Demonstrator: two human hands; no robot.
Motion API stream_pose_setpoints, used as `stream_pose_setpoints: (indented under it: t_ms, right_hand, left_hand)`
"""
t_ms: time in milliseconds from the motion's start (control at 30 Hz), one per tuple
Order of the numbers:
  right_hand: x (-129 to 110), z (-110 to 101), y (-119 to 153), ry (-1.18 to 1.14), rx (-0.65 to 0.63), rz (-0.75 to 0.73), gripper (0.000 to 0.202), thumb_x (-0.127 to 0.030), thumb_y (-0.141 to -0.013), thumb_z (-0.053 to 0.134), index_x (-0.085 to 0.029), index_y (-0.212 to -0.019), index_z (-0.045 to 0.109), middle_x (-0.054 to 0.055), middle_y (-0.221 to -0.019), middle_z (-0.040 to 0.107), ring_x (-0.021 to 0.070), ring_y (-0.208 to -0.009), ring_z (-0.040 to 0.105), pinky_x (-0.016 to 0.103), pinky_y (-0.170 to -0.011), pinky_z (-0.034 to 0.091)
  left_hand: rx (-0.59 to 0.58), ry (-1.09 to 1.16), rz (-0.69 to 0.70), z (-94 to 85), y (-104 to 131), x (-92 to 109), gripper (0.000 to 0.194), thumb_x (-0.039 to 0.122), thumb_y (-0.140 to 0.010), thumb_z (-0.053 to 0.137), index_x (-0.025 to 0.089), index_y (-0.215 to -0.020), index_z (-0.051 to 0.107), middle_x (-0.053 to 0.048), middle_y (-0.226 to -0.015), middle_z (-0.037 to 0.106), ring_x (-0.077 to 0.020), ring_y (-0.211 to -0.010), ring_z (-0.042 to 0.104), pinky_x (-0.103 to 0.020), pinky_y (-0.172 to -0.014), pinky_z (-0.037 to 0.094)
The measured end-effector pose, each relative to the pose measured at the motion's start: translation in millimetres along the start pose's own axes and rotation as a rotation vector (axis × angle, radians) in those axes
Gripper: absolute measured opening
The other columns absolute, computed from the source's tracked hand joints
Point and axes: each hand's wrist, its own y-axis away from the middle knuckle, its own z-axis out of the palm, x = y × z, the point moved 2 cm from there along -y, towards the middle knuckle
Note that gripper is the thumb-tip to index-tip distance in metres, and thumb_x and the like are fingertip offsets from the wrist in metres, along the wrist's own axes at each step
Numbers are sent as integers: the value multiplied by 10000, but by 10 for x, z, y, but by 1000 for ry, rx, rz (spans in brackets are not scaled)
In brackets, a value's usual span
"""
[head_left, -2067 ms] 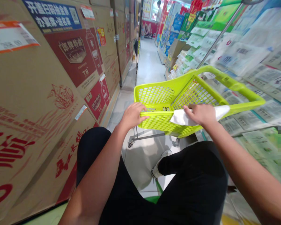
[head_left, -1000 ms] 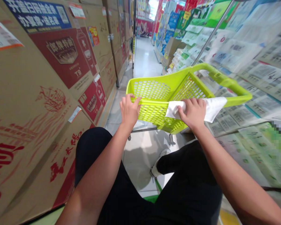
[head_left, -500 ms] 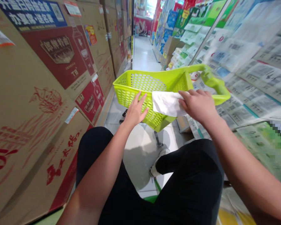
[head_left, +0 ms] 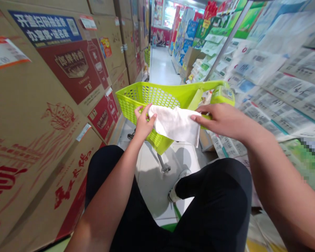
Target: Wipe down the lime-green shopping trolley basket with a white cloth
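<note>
A white cloth point(head_left: 175, 122) hangs over the near side of a lime-green plastic basket point(head_left: 131, 105) with perforated walls. At the cloth's upper left corner, my left hand point(head_left: 144, 122) pinches it between thumb and fingers, close against the basket's rim. My right hand point(head_left: 217, 120) is closed on the cloth's right edge, with the thumb on the near face. The basket stands on a metal leg point(head_left: 162, 164) with a foot on the floor. Part of its near wall is hidden behind the cloth.
Stacked cardboard cartons point(head_left: 68, 115) line the left side. Shelves of packaged paper goods point(head_left: 267, 94) rise on the right, behind a metal post point(head_left: 228, 38). A tiled aisle point(head_left: 162, 66) runs ahead. My knees point(head_left: 220, 182) are below the basket, and a green stool edge point(head_left: 169, 227) shows between them.
My left hand has gone from resting with spread fingers at the basket's rim to pinching the cloth. The cloth is spread wider and lower; the basket has turned and shifted left.
</note>
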Motion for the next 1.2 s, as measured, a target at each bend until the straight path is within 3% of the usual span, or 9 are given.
stream_pose_setpoints:
  t_ms: [267, 367, 500, 633, 733, 867, 967, 1067, 1200]
  right_hand:
    - [-617, 27, 129, 8, 108, 14, 455, -537, -1053, 432, -262, -1142, 783, 98, -776, 745, 258, -709, 660, 355, -672, 370]
    - [-906, 13, 126, 17, 167, 31, 475, -508, -1078, 387, -251, -1099, 785, 110, -704, 716, 266, -679, 654, 370, -680, 384]
    - [-1136, -52, 115, -121, 203, 7, 444, -489, -1095, 375, -282, -1152, 765, 97, -777, 750, 257, -704, 669, 362, -674, 405]
    - [-1149, -137, 101, -248, 166, -46, 404, -444, -1102, 392, -292, -1196, 754, 90, -970, 783, 249, -840, 700, 338, -706, 432]
    - [-1051, -186, 60, -342, 206, -75, 463, -471, -1109, 356, -266, -1191, 763, 93, -1028, 778, 256, -926, 702, 339, -765, 462]
    - [-826, -218, -34, -472, 272, -100, 601, -542, -1118, 243, -236, -1293, 730, 78, -1057, 767, 259, -986, 699, 352, -824, 492]
    - [-599, -231, -105, -492, 323, -73, 661, -619, -1102, 219, -224, -1366, 679, 73, -1098, 749, 254, -993, 690, 364, -826, 515]
    - [-335, -279, -180, -606, 400, 38, 595, -539, -1126, 241, -187, -1364, 657, 88, -1118, 744, 228, -965, 692, 356, -801, 528]
    - [120, -445, -319, -926, 433, 246, 472, -335, -1124, 332, -44, -1383, 597, 153, -1180, 736, 165, -925, 680, 315, -761, 487]
  left_hand:
    - [-10, 41, -37, -245, -66, -179, 619, 378, -966, 618, 278, -1566, 503, -155, -1582, 403, -252, -1257, 628, -398, -1015, 591]
    - [-16, 111, 8, -313, -98, -149, 577, 390, -982, 586, 238, -1536, 537, -165, -1588, 475, -295, -1461, 494, -393, -1059, 567]
    - [86, 84, 28, -395, -92, -20, 493, 328, -964, 559, 194, -1432, 634, -158, -1403, 624, -247, -1275, 644, -346, -978, 593]
    - [168, -49, 22, -499, -61, 135, 351, 319, -929, 588, 194, -1218, 745, -83, -1085, 713, -192, -949, 707, -321, -863, 598]
    - [142, 89, -16, -555, -47, 211, 289, 369, -903, 629, 200, -1116, 727, -53, -992, 703, -171, -832, 681, -274, -711, 586]
    - [32, 326, -135, -666, -51, 314, 378, 381, -874, 680, 232, -1219, 637, -38, -982, 691, -155, -780, 687, -245, -624, 568]
    - [-33, 459, -177, -838, -119, 544, 440, 357, -855, 730, 259, -1264, 604, -69, -1121, 723, -202, -922, 742, -315, -736, 635]
    - [-87, 493, -104, -963, -255, 1026, 439, 319, -877, 738, 269, -1287, 588, -61, -1234, 713, -245, -1075, 746, -388, -840, 662]
    - [-232, 563, 9, -763, -411, 1870, 429, 220, -960, 631, 232, -1376, 530, -16, -1283, 669, -234, -1215, 707, -405, -952, 619]
